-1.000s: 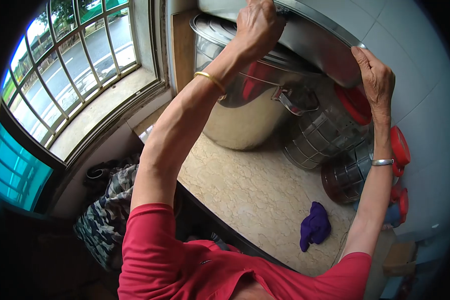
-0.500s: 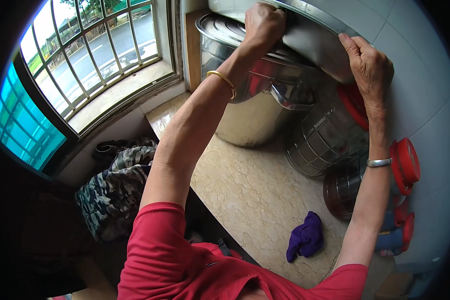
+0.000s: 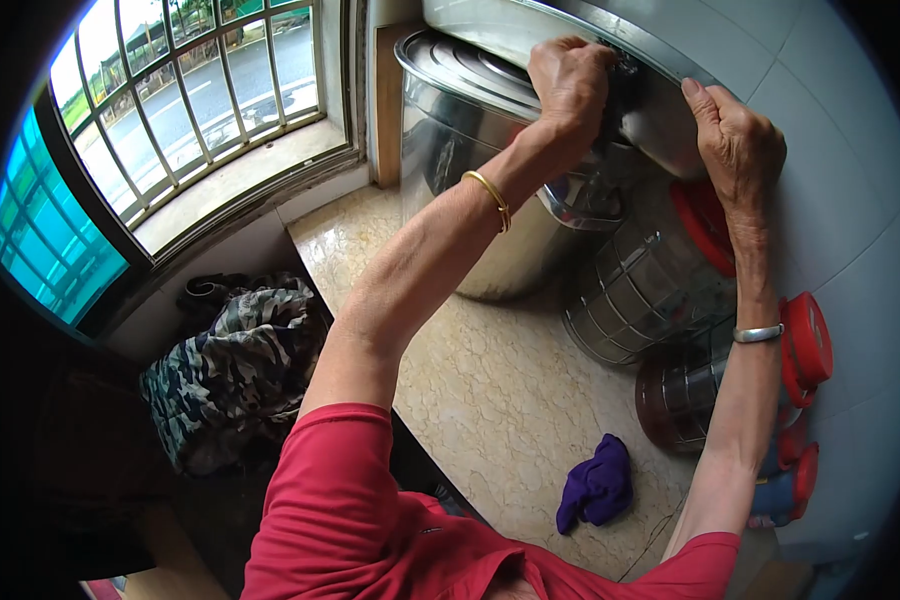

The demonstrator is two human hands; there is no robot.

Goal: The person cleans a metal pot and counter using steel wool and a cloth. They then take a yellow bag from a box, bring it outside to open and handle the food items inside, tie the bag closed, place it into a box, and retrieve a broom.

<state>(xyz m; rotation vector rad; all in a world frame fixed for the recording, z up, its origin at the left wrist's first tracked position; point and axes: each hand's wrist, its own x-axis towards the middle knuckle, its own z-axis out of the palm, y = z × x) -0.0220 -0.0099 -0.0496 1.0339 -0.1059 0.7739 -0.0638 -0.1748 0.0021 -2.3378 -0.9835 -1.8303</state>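
Note:
A wide silver metal basin (image 3: 480, 22) rests tilted over the lidded steel pot (image 3: 440, 150) at the top of the view. My right hand (image 3: 738, 145) grips the basin's rim, thumb on the near side. My left hand (image 3: 570, 88), with a gold bangle at the wrist, is closed in front of the basin. Against its fingertips shows a black, glossy, crumpled thing (image 3: 625, 85) that looks like thin plastic. The fingers hide part of it. Below the basin stands a clear jar with a red lid (image 3: 705, 228).
Smaller red-lidded jars (image 3: 685, 400) line the tiled wall on the right. A purple cloth (image 3: 597, 483) lies on the marbled counter (image 3: 480, 390). Camouflage fabric (image 3: 230, 370) is at the left, under a barred window (image 3: 200, 100).
My left hand has moved right and slightly down along the basin, and more of the black crumpled thing shows. My right hand keeps its hold on the rim. The view has shifted slightly.

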